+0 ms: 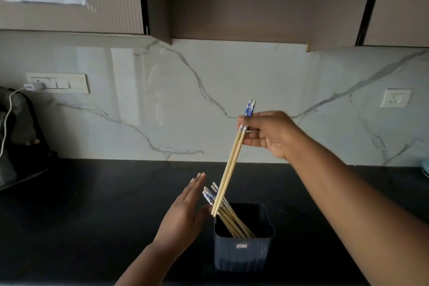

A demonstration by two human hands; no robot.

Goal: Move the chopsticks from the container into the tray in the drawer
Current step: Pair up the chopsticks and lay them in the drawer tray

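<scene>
Chopsticks [228,170] pale wood, blue-white patterned tops; container [243,251] dark navy; counter [92,216] black; backsplash [209,100] white, grey-veined

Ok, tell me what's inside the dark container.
Several chopsticks lean in the container, patterned ends up, toward the left hand. Their lower tips and the container's floor are hidden by its front wall. The right hand holds a lifted pair.

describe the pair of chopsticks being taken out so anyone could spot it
On the black counter stands a dark square container of chopsticks. The lifted pair slants above it, pinched by the right hand, while the others lean inside.
</scene>
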